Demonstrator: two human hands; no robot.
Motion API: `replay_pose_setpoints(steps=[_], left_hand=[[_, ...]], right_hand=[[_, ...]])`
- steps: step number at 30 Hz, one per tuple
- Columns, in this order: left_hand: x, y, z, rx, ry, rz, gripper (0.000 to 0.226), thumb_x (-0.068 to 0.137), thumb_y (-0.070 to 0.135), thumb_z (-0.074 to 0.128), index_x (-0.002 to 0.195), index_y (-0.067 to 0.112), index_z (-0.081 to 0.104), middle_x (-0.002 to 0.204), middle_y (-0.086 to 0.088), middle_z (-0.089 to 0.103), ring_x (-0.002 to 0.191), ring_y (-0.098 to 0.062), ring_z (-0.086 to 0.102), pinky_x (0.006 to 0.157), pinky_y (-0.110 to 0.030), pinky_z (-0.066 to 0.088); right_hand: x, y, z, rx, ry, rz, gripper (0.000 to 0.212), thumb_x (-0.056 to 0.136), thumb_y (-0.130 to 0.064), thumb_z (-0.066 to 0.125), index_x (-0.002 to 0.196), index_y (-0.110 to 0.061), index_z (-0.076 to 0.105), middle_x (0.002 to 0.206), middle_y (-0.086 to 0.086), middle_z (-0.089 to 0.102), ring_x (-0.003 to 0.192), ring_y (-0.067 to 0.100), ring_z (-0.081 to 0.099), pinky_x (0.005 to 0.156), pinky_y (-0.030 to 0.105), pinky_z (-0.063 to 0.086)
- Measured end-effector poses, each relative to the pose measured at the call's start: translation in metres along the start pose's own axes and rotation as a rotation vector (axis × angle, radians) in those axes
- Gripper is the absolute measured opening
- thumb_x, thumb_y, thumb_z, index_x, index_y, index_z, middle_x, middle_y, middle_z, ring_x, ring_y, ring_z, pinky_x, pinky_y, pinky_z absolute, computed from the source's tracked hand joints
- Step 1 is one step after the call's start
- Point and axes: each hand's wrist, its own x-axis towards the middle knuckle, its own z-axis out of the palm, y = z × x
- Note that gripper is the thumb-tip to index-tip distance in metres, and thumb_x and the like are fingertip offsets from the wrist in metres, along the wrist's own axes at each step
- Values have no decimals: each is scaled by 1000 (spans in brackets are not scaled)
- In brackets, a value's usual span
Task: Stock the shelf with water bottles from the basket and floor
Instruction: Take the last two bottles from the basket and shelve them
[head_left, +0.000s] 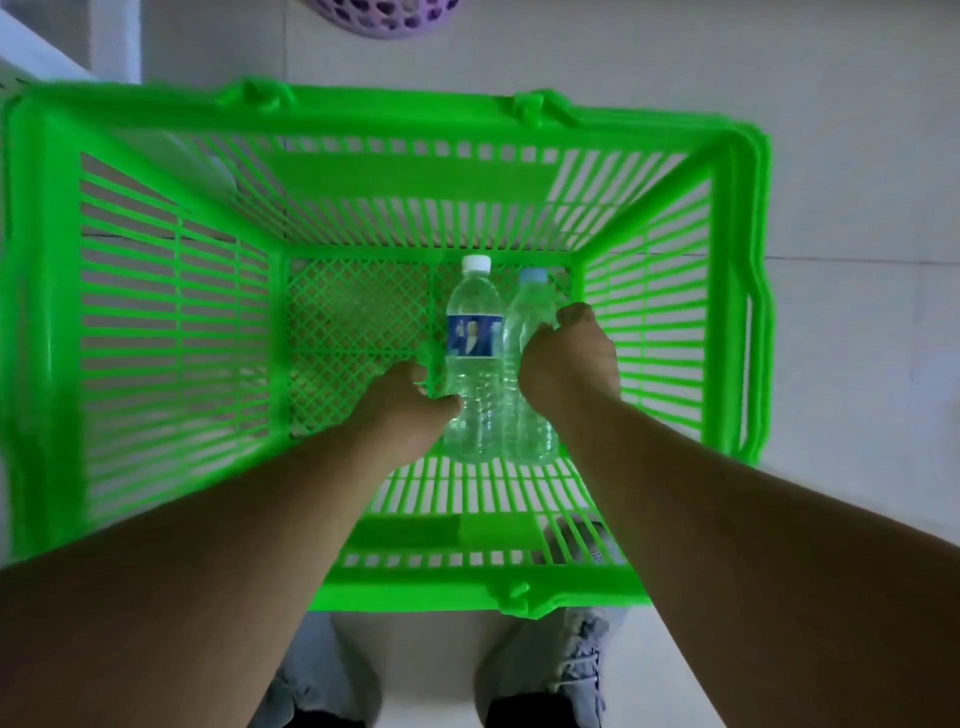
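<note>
A bright green plastic basket (130, 322) stands on the floor below me. Two clear water bottles lie side by side on its mesh bottom. The left bottle (472, 332) has a white cap and a blue label. The right bottle (524, 317) has a pale blue cap and no label. My left hand (410, 405) reaches into the basket and touches the lower part of the labelled bottle, fingers curled at its side. My right hand (569, 358) wraps over the middle of the unlabelled bottle.
The floor is pale tile (857, 208). A purple perforated basket (384, 15) sits at the top edge. A white shelf edge (31, 57) shows at the upper left. My grey shoes (582, 670) stand just behind the green basket.
</note>
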Motion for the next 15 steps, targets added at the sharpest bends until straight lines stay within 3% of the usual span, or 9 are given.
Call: replay_pose_setpoints(steps=[2, 4, 6, 7, 10, 13, 15], left_hand=[[3, -3, -3, -12, 1, -13, 73, 80, 49, 72, 140, 15, 47, 134, -8, 60, 102, -21, 64, 74, -23, 44], [5, -4, -6, 6, 15, -23, 73, 77, 57, 72, 132, 14, 52, 112, -1, 66, 84, -13, 64, 64, -20, 42], [7, -4, -9, 32, 37, -34, 67, 75, 60, 73, 122, 15, 57, 81, 12, 56, 60, -1, 52, 47, -16, 35], [10, -5, -9, 20, 33, -37, 60, 76, 57, 74, 118, 17, 60, 76, 13, 54, 57, 0, 50, 47, -16, 35], [20, -9, -11, -36, -4, -38, 27, 75, 46, 80, 90, 25, 70, 84, 5, 72, 64, -5, 63, 55, -16, 43], [26, -12, -16, -81, -35, -64, 28, 71, 42, 84, 90, 24, 74, 86, 2, 74, 75, -15, 69, 70, -24, 51], [28, -18, -19, -125, -56, -67, 25, 70, 38, 85, 89, 26, 74, 85, 4, 75, 79, -17, 70, 79, -29, 54]], right_hand=[[4, 0, 6, -30, -10, -41, 43, 92, -40, 56, 127, -15, 52, 121, 10, 65, 111, 31, 63, 82, 31, 45], [12, 1, 13, -77, -30, -39, 60, 86, -54, 61, 129, -13, 53, 124, 10, 64, 113, 31, 62, 88, 32, 48], [22, 1, 22, -18, -151, -29, 66, 81, -59, 67, 126, -11, 60, 117, 9, 68, 105, 28, 66, 77, 26, 46], [27, 0, 27, 40, -232, -23, 65, 79, -60, 69, 121, -11, 64, 108, 8, 70, 97, 27, 68, 71, 24, 44], [37, -3, 41, 78, -349, -62, 70, 73, -67, 71, 116, -12, 68, 98, 7, 71, 86, 24, 68, 61, 23, 42], [43, -3, 49, 86, -312, -82, 64, 69, -67, 74, 107, -15, 71, 80, 1, 69, 69, 16, 66, 49, 20, 39], [45, 0, 51, 106, -309, -90, 58, 70, -64, 76, 102, -16, 72, 75, 0, 68, 67, 16, 66, 53, 23, 47]])
